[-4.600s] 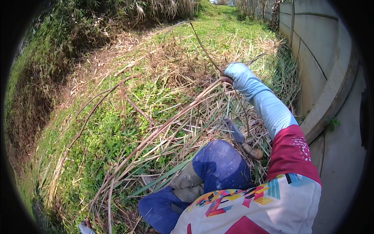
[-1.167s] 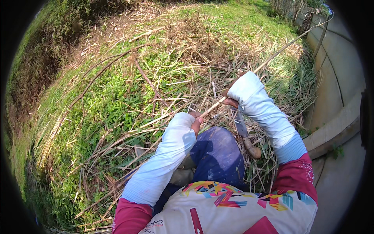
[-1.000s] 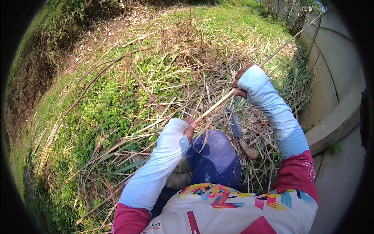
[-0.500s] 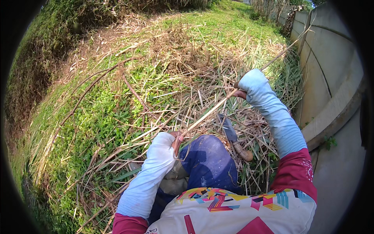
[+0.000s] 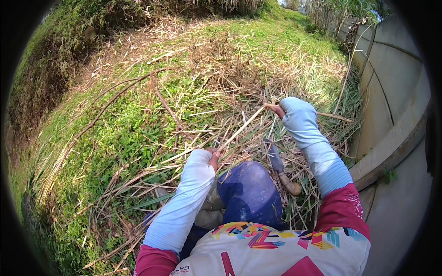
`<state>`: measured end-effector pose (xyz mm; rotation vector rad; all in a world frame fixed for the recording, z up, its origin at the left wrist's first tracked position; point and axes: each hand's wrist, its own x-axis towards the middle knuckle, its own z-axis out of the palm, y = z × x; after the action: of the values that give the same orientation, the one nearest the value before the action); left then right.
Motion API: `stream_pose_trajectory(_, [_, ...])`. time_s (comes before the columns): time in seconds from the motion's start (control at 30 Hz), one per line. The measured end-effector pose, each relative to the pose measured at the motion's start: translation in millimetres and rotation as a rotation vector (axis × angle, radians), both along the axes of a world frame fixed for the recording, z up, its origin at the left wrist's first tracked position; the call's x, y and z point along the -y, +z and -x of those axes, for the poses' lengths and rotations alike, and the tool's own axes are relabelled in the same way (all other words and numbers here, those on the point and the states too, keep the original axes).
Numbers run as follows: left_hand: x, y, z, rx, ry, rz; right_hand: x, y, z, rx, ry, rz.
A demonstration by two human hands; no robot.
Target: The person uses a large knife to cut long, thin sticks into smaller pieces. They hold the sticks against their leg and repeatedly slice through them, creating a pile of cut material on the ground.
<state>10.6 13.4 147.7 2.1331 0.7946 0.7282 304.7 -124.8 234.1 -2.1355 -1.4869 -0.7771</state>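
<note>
A long dry stalk (image 5: 245, 126) stretches between my two hands above the cut grass. My left hand (image 5: 214, 156) is closed round its lower end, just in front of my bent knee. Farther off to the right, my right hand (image 5: 278, 110) grips the same stalk, which bends sharply at the fingers. Beyond the right wrist a straight length of stalk (image 5: 336, 117) sticks out toward the wall. My sleeve hides how it joins the rest. A broad-bladed knife (image 5: 275, 158) with a wooden handle (image 5: 290, 184) lies on the dry stems beside my right knee.
A grey concrete wall (image 5: 384, 92) runs along the right side, with a curved ledge (image 5: 391, 149). A thin stem (image 5: 344, 83) leans near it. Brown branches (image 5: 108, 102) lie on the green plants at left. An overgrown bank (image 5: 50, 50) rises at far left.
The stalk was nearly straight and now bends at my right hand. Its far part has swung down to the right. My right hand is slightly lower, my left slightly higher.
</note>
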Motion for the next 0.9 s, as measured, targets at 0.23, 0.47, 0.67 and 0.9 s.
stream_pose_trajectory(0.23, [-47.9,-6.6,-14.3,0.113,0.218,-0.266,0.3,-17.4,76.0,-0.404,0.117,0.15])
stream_pose_trajectory(0.47, [-31.8,12.2,-9.2,0.019,0.077,-0.146,-11.0,-44.7,55.0,-0.073,0.167,0.348])
stream_pose_trajectory(0.67, [-10.7,39.8,-0.4,-0.166,0.012,-0.039,-9.6,-6.5,51.1,0.256,0.109,0.029])
stream_pose_trajectory(0.9, [-0.6,19.2,8.7,-0.118,-0.022,0.065,-49.3,-13.2,109.5,0.101,0.346,0.409])
